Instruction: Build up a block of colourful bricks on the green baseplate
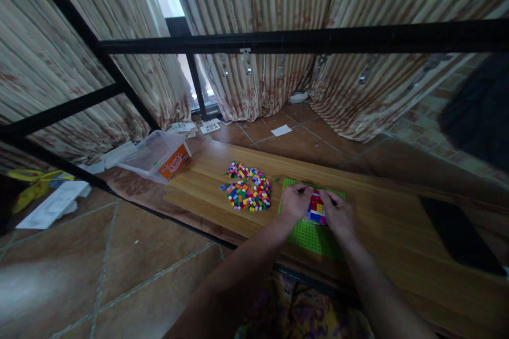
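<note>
A green studded baseplate point(310, 238) lies on the wooden board, and on it sits a small build of toy bricks point(317, 209) in red, yellow, blue, white and purple. My left hand point(295, 201) is closed at the build's left far side, fingers bent against it. On the opposite side my right hand point(338, 214) is closed too, thumb and fingers at the build's right far edge. My fingers cover the far part of the build, so any single brick between them is hidden. Left of the baseplate spreads a pile of loose toy bricks point(258, 190) in many colours.
A clear plastic box point(153, 151) with an orange label stands at the left end of the wooden board point(207, 196). A dark flat object point(461, 233) lies at the right. A black metal rail point(278, 41) crosses beyond, before striped curtains point(258, 5).
</note>
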{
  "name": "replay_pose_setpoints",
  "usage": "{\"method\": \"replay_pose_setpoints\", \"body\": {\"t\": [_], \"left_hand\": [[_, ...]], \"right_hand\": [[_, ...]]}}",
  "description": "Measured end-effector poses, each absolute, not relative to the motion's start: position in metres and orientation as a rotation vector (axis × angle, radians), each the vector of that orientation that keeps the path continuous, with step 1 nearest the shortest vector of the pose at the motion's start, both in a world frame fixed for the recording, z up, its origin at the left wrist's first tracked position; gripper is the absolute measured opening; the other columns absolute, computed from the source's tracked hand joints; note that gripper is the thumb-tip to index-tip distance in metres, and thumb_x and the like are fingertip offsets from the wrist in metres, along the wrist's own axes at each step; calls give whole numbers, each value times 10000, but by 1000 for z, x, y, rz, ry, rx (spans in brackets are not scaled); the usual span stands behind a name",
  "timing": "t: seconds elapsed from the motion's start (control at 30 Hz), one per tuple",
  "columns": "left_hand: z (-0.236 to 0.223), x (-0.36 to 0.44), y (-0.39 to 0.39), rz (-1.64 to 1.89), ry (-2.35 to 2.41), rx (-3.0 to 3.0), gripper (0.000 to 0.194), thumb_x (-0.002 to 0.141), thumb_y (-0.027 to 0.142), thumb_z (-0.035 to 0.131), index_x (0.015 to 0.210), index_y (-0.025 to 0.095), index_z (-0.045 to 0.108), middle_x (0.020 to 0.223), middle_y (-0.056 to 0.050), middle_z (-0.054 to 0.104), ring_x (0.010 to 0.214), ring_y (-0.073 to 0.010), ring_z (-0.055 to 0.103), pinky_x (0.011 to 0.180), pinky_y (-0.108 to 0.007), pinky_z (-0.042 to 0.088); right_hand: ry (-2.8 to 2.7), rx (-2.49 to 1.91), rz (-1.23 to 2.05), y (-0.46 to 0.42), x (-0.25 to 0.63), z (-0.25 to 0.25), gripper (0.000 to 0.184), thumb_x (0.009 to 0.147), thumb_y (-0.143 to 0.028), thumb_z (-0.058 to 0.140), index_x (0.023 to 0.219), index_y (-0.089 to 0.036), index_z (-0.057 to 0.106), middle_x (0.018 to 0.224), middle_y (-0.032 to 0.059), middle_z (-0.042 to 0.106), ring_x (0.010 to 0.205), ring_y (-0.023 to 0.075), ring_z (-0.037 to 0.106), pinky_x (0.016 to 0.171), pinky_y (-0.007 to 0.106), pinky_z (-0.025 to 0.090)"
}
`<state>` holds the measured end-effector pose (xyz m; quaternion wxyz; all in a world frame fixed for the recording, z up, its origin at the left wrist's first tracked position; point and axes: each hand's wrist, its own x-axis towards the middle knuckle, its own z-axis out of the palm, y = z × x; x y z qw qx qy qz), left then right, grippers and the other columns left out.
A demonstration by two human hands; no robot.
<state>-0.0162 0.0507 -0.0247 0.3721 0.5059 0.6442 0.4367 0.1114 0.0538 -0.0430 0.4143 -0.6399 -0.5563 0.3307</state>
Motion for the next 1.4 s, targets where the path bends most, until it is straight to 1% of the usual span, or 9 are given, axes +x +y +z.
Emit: {"method": "replay_pose_setpoints", "body": {"t": [0.17, 0.37, 0.5, 0.6, 0.73, 0.83, 1.03, 1.27, 1.4], "left_hand": [[-19, -41, 26, 1175, 1688, 1372, 231, 834, 284, 555, 961, 171, 712, 950, -69, 722, 801, -161, 645, 790, -289, 512], [-19, -110, -21, 1221, 1645, 1342, 217, 831, 262, 533, 921, 168, 706, 846, -43, 710, 739, -140, 623, 709, -253, 497], [-27, -159, -41, 1255, 1825, 1282, 194, 794, 279, 572, 881, 168, 705, 834, -39, 703, 732, -145, 618, 700, -253, 489], [-31, -191, -46, 1290, 1986, 1178, 239, 792, 301, 563, 942, 164, 690, 815, -30, 689, 650, -130, 596, 629, -239, 477], [-29, -223, -44, 1178, 2278, 1155, 283, 787, 264, 565, 1034, 169, 667, 807, -34, 671, 696, -147, 605, 668, -254, 483], [-27, -236, -35, 1053, 2388, 1253, 325, 783, 214, 573, 1097, 159, 637, 931, -70, 668, 801, -170, 619, 747, -283, 490], [-31, -239, -9, 807, 2330, 1538, 225, 791, 173, 560, 991, 162, 663, 951, -77, 660, 857, -179, 614, 803, -289, 479], [-27, -232, 10, 888, 2209, 1530, 357, 793, 79, 470, 1080, 184, 653, 903, -44, 693, 810, -156, 631, 763, -241, 482], [-19, -240, 31, 824, 2265, 1730, 406, 819, 81, 422, 1123, 222, 651, 1097, -59, 644, 924, -166, 623, 842, -260, 477]], "right_hand": [[-1404, -1629, 801, 53, 114, -45, 571, 757, -659, 510, 952, -171, 736, 923, 97, 724, 816, 246, 648, 737, 337, 483], [-1401, -1690, 841, 52, 115, -47, 600, 765, -672, 493, 992, -169, 729, 851, 87, 724, 726, 228, 644, 663, 314, 474], [-1412, -1693, 832, 52, 116, -48, 604, 764, -670, 488, 993, -166, 729, 811, 83, 724, 714, 230, 643, 656, 315, 474], [-1417, -1721, 826, 51, 115, -45, 608, 766, -675, 478, 993, -171, 731, 808, 78, 724, 685, 227, 643, 640, 318, 475], [-1436, -1749, 784, 48, 114, -39, 560, 771, -650, 482, 975, -194, 735, 822, 69, 726, 682, 224, 643, 636, 317, 477], [-1438, -1765, 789, 47, 113, -35, 533, 777, -632, 485, 965, -200, 734, 820, 65, 725, 685, 224, 646, 620, 311, 475], [-1442, -1808, 804, 48, 114, -37, 562, 783, -649, 472, 994, -196, 728, 849, 70, 723, 708, 228, 650, 623, 316, 475], [-1432, -1809, 780, 48, 114, -41, 561, 779, -655, 487, 988, -195, 730, 889, 76, 725, 745, 235, 657, 671, 332, 488], [-1449, -1805, 762, 48, 115, -40, 545, 785, -651, 482, 963, -200, 732, 911, 78, 723, 798, 245, 656, 717, 341, 491]]}}
